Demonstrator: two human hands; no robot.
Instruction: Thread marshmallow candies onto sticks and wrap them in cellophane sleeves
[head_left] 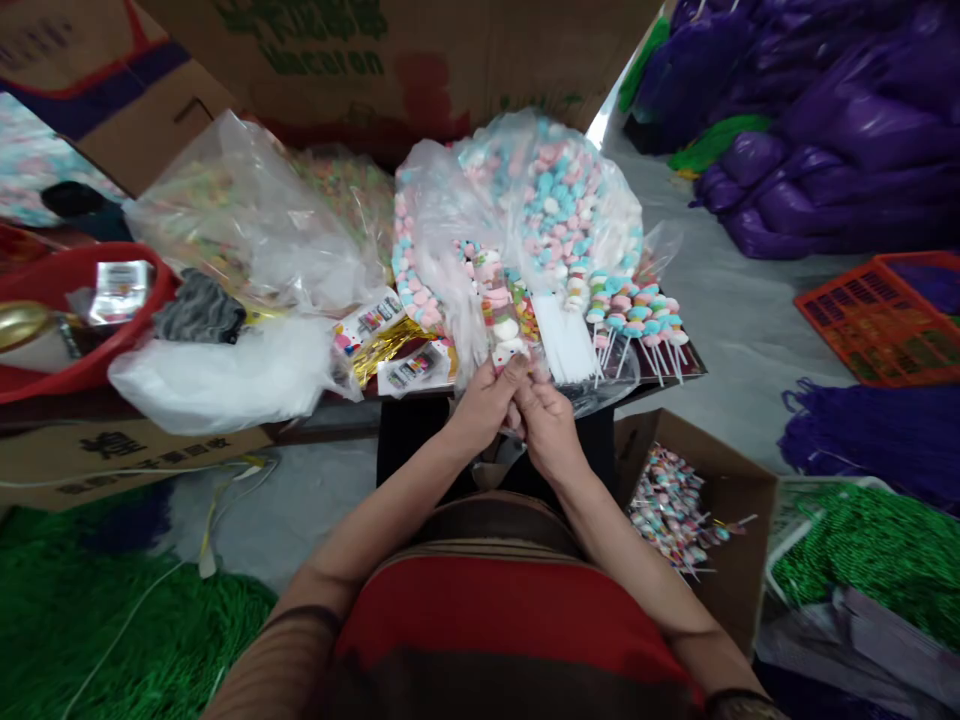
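Observation:
My left hand (480, 405) and my right hand (551, 425) meet at the front edge of the table. Their thumbs and fingers are pinched together at the lower end of a marshmallow candy skewer (496, 300) in what looks like a clear wrapper. Pink and white pieces show in its stack; my fingers hide its lower end. Just right of my hands lies a pile of white sticks (566, 340). Beyond it several marshmallow skewers (637, 310) rest with their sticks toward me. Behind stands a large clear bag of pink, blue and white marshmallows (559, 195).
Printed labels (412, 368) and gold foil ties (386, 348) lie left of my hands, near a white plastic bag (225, 370) and a red basin (142, 330). A cardboard box (739, 540) holding wrapped candies sits low at right. An orange crate (862, 310) is farther right.

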